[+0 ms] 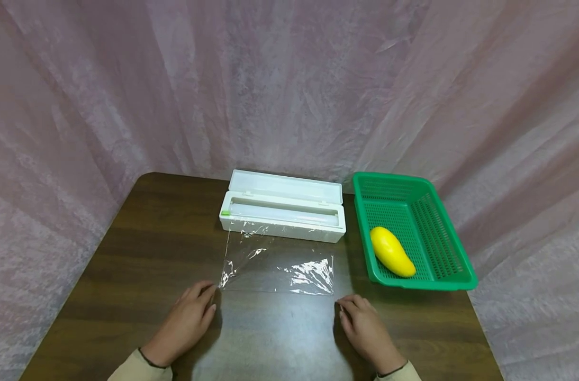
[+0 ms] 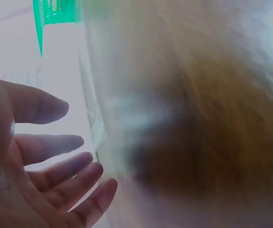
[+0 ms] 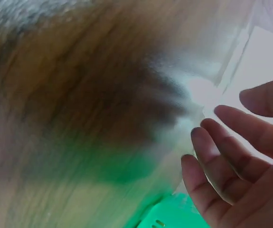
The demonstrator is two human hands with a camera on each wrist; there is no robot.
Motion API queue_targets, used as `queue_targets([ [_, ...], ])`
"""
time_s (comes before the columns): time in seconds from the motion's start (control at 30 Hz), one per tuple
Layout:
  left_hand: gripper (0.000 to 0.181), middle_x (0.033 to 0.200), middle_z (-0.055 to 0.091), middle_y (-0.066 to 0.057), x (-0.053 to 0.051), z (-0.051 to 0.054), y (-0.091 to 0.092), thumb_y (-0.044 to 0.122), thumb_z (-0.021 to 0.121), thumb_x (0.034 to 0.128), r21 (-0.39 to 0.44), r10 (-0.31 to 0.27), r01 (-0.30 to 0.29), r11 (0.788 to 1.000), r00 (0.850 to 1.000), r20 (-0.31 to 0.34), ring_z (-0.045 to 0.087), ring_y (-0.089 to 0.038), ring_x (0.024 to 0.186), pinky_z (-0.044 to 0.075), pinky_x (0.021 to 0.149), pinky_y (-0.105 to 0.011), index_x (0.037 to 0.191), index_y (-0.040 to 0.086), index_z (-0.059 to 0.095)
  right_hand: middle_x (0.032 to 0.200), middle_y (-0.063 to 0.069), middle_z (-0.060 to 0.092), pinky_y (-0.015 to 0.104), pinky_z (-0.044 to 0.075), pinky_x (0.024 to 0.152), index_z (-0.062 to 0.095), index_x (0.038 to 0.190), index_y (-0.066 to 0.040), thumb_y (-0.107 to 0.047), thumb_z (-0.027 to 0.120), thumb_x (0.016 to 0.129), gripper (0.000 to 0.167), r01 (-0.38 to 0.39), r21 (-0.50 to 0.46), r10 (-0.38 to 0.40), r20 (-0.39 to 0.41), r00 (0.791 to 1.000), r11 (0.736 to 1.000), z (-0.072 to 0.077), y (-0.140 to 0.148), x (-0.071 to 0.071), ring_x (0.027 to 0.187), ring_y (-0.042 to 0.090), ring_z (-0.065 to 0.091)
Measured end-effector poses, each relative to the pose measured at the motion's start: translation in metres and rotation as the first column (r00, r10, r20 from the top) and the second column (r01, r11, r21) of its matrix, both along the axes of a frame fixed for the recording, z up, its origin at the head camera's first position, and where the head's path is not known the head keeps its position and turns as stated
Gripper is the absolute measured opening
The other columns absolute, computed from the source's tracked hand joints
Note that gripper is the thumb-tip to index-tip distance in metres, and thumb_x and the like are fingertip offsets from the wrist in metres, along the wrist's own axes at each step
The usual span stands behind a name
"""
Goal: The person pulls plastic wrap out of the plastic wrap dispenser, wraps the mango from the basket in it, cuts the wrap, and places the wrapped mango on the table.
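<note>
A clear sheet of cling film lies on the table, drawn forward from a white dispenser box. Inside the box a pale roll shows, and its lid is flipped back. My left hand is by the film's near left corner, its fingers loosely bent. By the near right corner is my right hand, fingers also relaxed. In both wrist views the thumb stands apart from the fingers, and nothing is between them. Whether any fingertip touches the film, I cannot tell.
To the right stands a green plastic basket with a yellow mango-shaped fruit in it. A small green piece sits at the box's left end. Pink curtains hang behind the dark wooden table.
</note>
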State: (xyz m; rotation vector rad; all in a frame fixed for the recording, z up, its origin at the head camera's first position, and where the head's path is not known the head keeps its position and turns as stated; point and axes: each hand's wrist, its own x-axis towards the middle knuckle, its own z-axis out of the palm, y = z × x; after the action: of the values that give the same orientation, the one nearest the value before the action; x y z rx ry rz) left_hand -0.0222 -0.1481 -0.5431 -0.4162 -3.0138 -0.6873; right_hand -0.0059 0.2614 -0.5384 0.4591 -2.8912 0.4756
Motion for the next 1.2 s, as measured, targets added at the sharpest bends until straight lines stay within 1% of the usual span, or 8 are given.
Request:
queue_targets([
  [0.13,0.044,0.134,0.058,-0.017,-0.002,0.003,0.003,0.017,0.07,0.0943,0.058,0.024,-0.024,0.998,1.0,0.003,0.056,-0.037,0.124,0.049,0.098,-0.056,0.134,0.001,0.062,0.101,0.003,0.068,0.04,0.054,0.084,0.074,0.107,-0.006,-0.006,0.075,0.085,0.022,0.025,-0.056,-0.028,-0.064,0.998,0.998,0.005,0.0,-0.001,0.095,0.019,0.064],
  [0.33,0.039,0.131,0.059,-0.017,-0.008,0.009,0.005,0.014,0.068,0.095,0.137,0.06,-0.058,0.989,0.998,-0.008,0.057,-0.035,0.12,0.051,0.093,-0.054,0.131,0.001,0.064,0.094,0.0,0.067,0.033,0.055,0.075,0.072,0.108,-0.005,0.0,0.075,0.083,0.026,-0.018,-0.128,-0.006,-0.189,0.982,0.992,0.015,0.004,-0.006,0.084,0.012,0.062],
  [0.43,0.038,0.132,0.059,-0.017,-0.011,0.011,0.006,0.014,0.068,0.0956,0.151,0.067,-0.064,0.986,0.998,-0.017,0.056,-0.035,0.12,0.051,0.093,-0.054,0.131,0.001,0.064,0.091,-0.001,0.066,0.03,0.055,0.072,0.071,0.11,-0.004,0.001,0.075,0.082,0.029,-0.004,-0.151,-0.03,-0.222,0.975,0.989,0.022,0.006,-0.009,0.081,0.01,0.061],
  [0.63,0.037,0.133,0.058,-0.015,-0.017,0.012,0.01,0.017,0.066,0.0972,0.166,0.072,-0.072,0.983,0.997,0.007,0.055,-0.034,0.123,0.05,0.095,-0.054,0.131,0.002,0.064,0.092,-0.002,0.065,0.026,0.054,0.073,0.068,0.116,-0.006,-0.002,0.076,0.083,0.034,0.056,-0.153,-0.093,-0.242,0.966,0.987,0.032,0.009,-0.012,0.081,0.008,0.06],
  [0.83,0.034,0.13,0.059,-0.014,-0.019,0.014,0.014,0.015,0.068,0.096,0.173,0.073,-0.072,0.982,0.997,-0.002,0.056,-0.033,0.122,0.051,0.095,-0.054,0.128,0.003,0.066,0.097,0.001,0.067,0.017,0.049,0.078,0.068,0.12,-0.005,0.002,0.073,0.084,0.036,0.005,-0.208,-0.068,-0.298,0.952,0.978,0.041,0.015,-0.018,0.083,0.012,0.06],
  [0.93,0.033,0.131,0.059,-0.013,-0.021,0.016,0.015,0.014,0.068,0.0958,0.181,0.073,-0.071,0.981,0.997,-0.004,0.055,-0.033,0.123,0.051,0.096,-0.053,0.127,0.004,0.066,0.101,0.005,0.066,0.017,0.047,0.079,0.064,0.126,-0.003,0.002,0.069,0.087,0.04,-0.002,-0.229,-0.071,-0.307,0.949,0.973,0.045,0.02,-0.021,0.085,0.015,0.06],
  [1.07,0.033,0.132,0.059,-0.013,-0.022,0.018,0.016,0.013,0.068,0.0954,0.19,0.067,-0.065,0.98,0.998,-0.004,0.055,-0.033,0.123,0.05,0.097,-0.053,0.126,0.002,0.067,0.107,0.012,0.063,0.02,0.045,0.083,0.058,0.132,0.001,0.0,0.068,0.089,0.044,0.034,-0.242,-0.108,-0.301,0.948,0.97,0.049,0.029,-0.026,0.091,0.02,0.059],
  [1.2,0.033,0.131,0.059,-0.014,-0.023,0.019,0.017,0.013,0.067,0.0956,0.183,0.065,-0.063,0.981,0.998,-0.005,0.055,-0.033,0.123,0.05,0.098,-0.053,0.126,0.001,0.067,0.111,0.018,0.06,0.026,0.042,0.086,0.057,0.131,0.004,-0.001,0.067,0.09,0.043,0.047,-0.252,-0.126,-0.309,0.943,0.967,0.053,0.041,-0.033,0.096,0.026,0.056],
])
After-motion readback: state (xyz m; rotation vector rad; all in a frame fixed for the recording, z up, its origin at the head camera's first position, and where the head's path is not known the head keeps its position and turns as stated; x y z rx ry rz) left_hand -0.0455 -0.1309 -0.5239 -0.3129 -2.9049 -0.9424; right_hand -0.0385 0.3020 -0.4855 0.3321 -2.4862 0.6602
